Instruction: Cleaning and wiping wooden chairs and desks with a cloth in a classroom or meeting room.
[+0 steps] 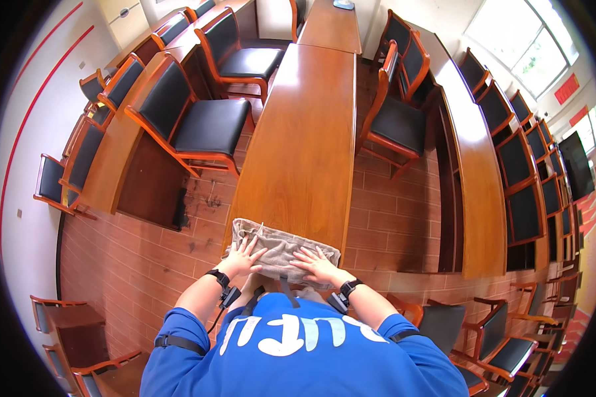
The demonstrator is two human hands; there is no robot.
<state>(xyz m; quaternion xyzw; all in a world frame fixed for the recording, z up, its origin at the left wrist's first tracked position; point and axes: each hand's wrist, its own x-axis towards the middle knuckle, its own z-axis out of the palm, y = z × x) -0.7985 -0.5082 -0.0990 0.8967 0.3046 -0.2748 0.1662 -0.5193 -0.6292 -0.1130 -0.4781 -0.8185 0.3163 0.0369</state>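
Observation:
A grey-brown cloth lies spread across the near end of a long brown wooden table. My left hand rests flat on the cloth's left part, fingers spread. On its right part lies my right hand, palm down with the fingers apart. Neither hand has its fingers closed around the cloth. Folds run through the fabric between the two hands, and its lower edge hangs near my body. Each wrist wears a black strap with a small device.
Black-padded wooden chairs stand left and right of the table. Another long desk runs along the right, with rows of chairs beyond. To the left is a further desk. A small blue-and-white object sits at the far end.

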